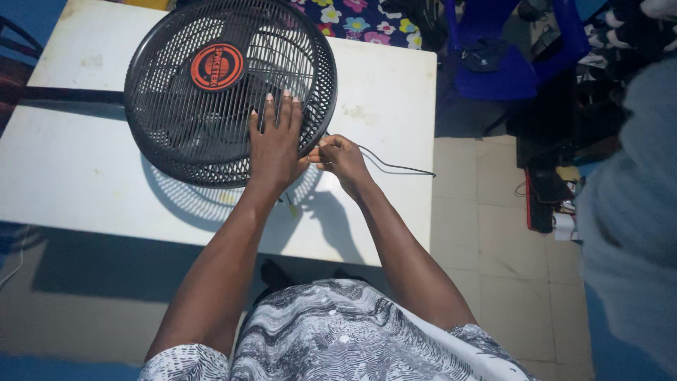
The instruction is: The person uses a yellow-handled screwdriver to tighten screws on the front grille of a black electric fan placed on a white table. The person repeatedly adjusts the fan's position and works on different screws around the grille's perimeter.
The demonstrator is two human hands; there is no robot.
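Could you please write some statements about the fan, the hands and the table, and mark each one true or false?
1. The left hand lies flat on the black fan grille. True.
2. The round badge at the grille's centre is blue. False: it is orange-red.
3. The right hand is at the grille's rim by a thin black wire. True.
4. The fan lies on the floor. False: it lies on a white table.
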